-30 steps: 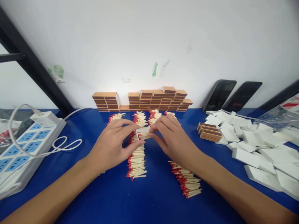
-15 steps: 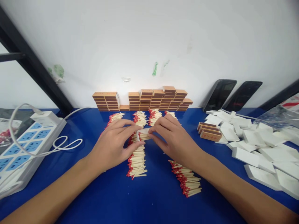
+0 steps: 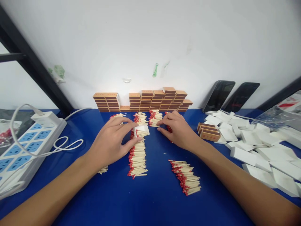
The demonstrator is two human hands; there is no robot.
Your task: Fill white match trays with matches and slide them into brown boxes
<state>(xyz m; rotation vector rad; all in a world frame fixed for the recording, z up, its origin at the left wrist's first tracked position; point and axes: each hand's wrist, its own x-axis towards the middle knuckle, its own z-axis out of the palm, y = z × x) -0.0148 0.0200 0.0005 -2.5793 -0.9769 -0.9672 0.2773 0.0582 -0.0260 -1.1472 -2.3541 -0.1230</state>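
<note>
My left hand (image 3: 113, 138) pinches a small white matchbox tray (image 3: 145, 130) between thumb and fingers, above a long row of red-headed matches (image 3: 137, 160). A few matches show inside the tray, though their number is hard to tell. To the right, my right hand (image 3: 177, 130) hovers low with thumb and forefinger slightly apart, and I see nothing held between them. Red match heads (image 3: 168, 128) show beneath its palm. Another pile of matches (image 3: 185, 177) lies nearer me, below the right wrist. Part of one more match pile (image 3: 103, 170) is hidden under my left forearm.
Stacked matchboxes (image 3: 150, 102) line the wall. Several brown matchbox sleeves (image 3: 208, 131) stand at right beside a heap of white trays (image 3: 256, 147). Two phones (image 3: 218, 95) lean on the wall. A power strip (image 3: 30, 147) with a looping white cable is at left.
My right hand has let go of the tray and the matches at it and moved right, its fingers parting. My left hand still holds the tray, now tilted with its inside showing.
</note>
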